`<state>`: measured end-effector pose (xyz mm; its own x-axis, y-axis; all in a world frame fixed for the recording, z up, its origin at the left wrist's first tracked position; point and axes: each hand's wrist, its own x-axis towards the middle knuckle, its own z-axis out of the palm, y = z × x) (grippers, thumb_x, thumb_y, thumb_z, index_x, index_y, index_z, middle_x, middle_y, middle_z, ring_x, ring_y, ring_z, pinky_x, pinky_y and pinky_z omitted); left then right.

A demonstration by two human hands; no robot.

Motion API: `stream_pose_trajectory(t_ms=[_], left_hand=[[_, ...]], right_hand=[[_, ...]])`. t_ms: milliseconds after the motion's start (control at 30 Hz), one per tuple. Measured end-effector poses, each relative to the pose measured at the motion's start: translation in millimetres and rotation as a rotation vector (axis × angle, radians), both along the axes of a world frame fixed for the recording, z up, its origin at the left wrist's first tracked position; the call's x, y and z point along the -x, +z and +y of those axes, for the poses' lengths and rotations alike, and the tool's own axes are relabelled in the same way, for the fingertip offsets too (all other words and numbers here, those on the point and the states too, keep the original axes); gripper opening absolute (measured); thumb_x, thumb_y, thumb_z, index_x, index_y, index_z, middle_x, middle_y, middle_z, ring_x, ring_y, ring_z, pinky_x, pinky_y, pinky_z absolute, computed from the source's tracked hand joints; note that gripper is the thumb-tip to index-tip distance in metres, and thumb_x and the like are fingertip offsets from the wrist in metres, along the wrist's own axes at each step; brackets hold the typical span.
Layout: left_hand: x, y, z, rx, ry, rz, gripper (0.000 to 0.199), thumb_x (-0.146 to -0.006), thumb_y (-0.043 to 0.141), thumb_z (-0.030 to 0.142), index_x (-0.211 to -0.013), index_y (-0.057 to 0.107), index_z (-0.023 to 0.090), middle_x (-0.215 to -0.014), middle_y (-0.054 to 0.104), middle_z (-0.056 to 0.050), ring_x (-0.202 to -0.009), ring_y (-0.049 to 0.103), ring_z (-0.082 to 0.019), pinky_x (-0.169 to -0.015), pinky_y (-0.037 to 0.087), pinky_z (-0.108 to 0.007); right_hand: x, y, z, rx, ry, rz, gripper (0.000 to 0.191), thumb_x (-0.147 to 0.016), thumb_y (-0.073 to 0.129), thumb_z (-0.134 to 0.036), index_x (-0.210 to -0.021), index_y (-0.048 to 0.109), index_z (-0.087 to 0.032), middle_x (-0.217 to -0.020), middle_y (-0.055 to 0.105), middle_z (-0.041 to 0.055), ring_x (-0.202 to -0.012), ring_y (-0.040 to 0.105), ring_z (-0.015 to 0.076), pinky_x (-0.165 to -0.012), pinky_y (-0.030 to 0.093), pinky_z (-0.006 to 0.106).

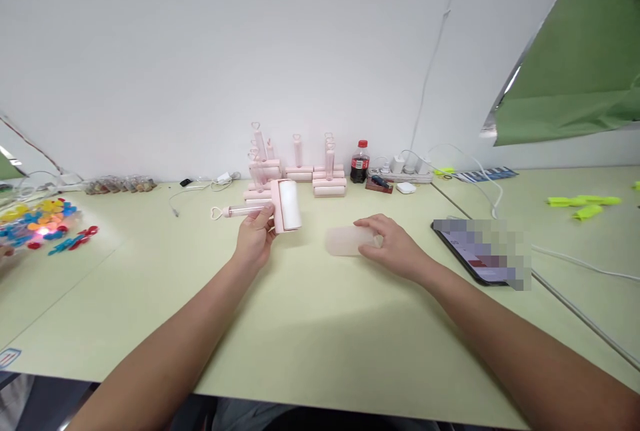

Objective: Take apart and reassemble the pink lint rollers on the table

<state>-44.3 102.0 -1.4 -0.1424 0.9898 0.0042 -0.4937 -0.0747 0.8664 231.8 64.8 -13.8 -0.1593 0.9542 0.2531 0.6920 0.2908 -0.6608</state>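
Observation:
A pink lint roller (279, 207) is in my left hand (256, 234), gripped where the handle meets the head. Its white roll (290, 205) faces right, and the clear handle ends in a heart-shaped loop at the left. My right hand (393, 244) is closed around the right end of a frosted, see-through cover (345, 241). The cover lies sideways at the table surface, apart from the roller; whether it touches the table I cannot tell. Behind my hands, several more pink lint rollers (329, 184) stand handle-up along the wall.
A cola bottle (359, 163) and a power strip (400, 174) with chargers are by the wall. A phone (470, 251) lies right of my right hand, with white cables beyond. Colourful plastic pieces (43, 224) sit far left, yellow-green pieces (585, 203) far right.

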Motion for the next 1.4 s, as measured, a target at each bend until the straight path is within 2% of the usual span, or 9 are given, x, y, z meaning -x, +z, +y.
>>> stream_pose_trajectory(t_ms=[200, 467, 600, 800, 1000, 1133, 1233, 1333, 1400], left_hand=[[-4, 0.4, -5, -0.008, -0.031, 0.034, 0.041, -0.054, 0.088, 0.037, -0.083, 0.067, 0.020, -0.076, 0.065, 0.004, -0.058, 0.055, -0.007, -0.054, 0.045, -0.021], [-11, -1.6, -10, 0.012, -0.070, 0.104, 0.046, -0.052, 0.087, 0.046, -0.079, 0.066, 0.017, -0.071, 0.062, 0.003, -0.059, 0.054, -0.009, -0.055, 0.043, -0.022], [-13, -5.6, -10, 0.027, -0.084, 0.146, 0.048, -0.052, 0.087, 0.048, -0.081, 0.067, 0.015, -0.069, 0.059, 0.003, -0.059, 0.051, -0.008, -0.055, 0.041, -0.021], [-17, -5.2, -15, 0.032, -0.108, 0.194, 0.047, -0.053, 0.086, 0.048, -0.081, 0.068, 0.015, -0.066, 0.057, 0.003, -0.060, 0.049, -0.009, -0.057, 0.041, -0.022], [-21, -7.2, -18, 0.055, -0.146, 0.221, 0.051, -0.053, 0.086, 0.051, -0.085, 0.071, 0.014, -0.075, 0.062, -0.001, -0.066, 0.053, -0.012, -0.059, 0.044, -0.024], [-23, -11.3, -19, 0.037, -0.188, 0.240, 0.050, -0.056, 0.085, 0.051, -0.087, 0.072, 0.014, -0.078, 0.064, -0.003, -0.068, 0.054, -0.012, -0.059, 0.044, -0.023], [-27, -14.3, -22, 0.030, -0.235, 0.240, 0.050, -0.056, 0.085, 0.050, -0.089, 0.072, 0.014, -0.080, 0.065, -0.003, -0.070, 0.056, -0.013, -0.061, 0.046, -0.024], [-35, -17.7, -27, -0.005, -0.318, 0.235, 0.050, -0.059, 0.084, 0.050, -0.093, 0.072, 0.015, -0.084, 0.068, -0.005, -0.074, 0.059, -0.016, -0.065, 0.048, -0.027], [-41, -20.1, -30, -0.054, -0.380, 0.253, 0.050, -0.062, 0.082, 0.051, -0.095, 0.072, 0.015, -0.089, 0.069, -0.007, -0.078, 0.061, -0.018, -0.069, 0.049, -0.029]], right_hand=[[-7, -9.6, 7, 0.045, 0.047, -0.082, 0.043, -0.074, 0.061, -0.028, -0.116, 0.058, -0.024, -0.117, 0.062, 0.0066, -0.109, 0.055, 0.0269, -0.093, 0.045, 0.041], [-16, -31.2, 31, -0.183, -0.257, -0.174, 0.041, -0.079, 0.053, -0.023, -0.119, 0.060, -0.018, -0.126, 0.053, 0.0150, -0.119, 0.048, 0.0328, -0.101, 0.039, 0.050], [-11, -32.9, 29, -0.208, -0.174, -0.275, 0.036, -0.084, 0.051, -0.027, -0.116, 0.065, -0.021, -0.130, 0.055, 0.0129, -0.120, 0.048, 0.0332, -0.102, 0.040, 0.050], [-1, -32.7, 20, -0.081, -0.001, -0.604, 0.054, -0.093, 0.044, -0.047, -0.139, 0.053, -0.021, -0.159, 0.029, 0.0100, -0.144, 0.020, 0.0385, -0.111, 0.027, 0.055], [8, -33.7, 21, 0.022, -0.019, -0.663, 0.068, -0.093, 0.040, -0.057, -0.149, 0.039, -0.018, -0.163, 0.012, 0.0106, -0.148, 0.006, 0.0395, -0.114, 0.020, 0.059], [9, -32.8, 21, -0.017, -0.072, -0.482, 0.066, -0.092, 0.045, -0.053, -0.147, 0.042, -0.016, -0.162, 0.016, 0.0140, -0.148, 0.006, 0.0382, -0.115, 0.017, 0.061], [14, -32.4, 16, -0.101, -0.051, -0.156, 0.061, -0.090, 0.049, -0.052, -0.141, 0.047, -0.018, -0.154, 0.037, 0.0163, -0.143, 0.027, 0.0351, -0.112, 0.029, 0.056], [26, -33.7, 5, 0.036, 0.196, 0.253, 0.062, -0.087, 0.055, -0.054, -0.140, 0.046, -0.022, -0.133, 0.059, 0.0145, -0.119, 0.057, 0.0296, -0.097, 0.047, 0.049], [35, -35.1, -2, 0.171, 0.349, 0.475, 0.063, -0.084, 0.062, -0.052, -0.136, 0.046, -0.020, -0.123, 0.064, 0.0130, -0.105, 0.064, 0.0259, -0.088, 0.053, 0.043]])
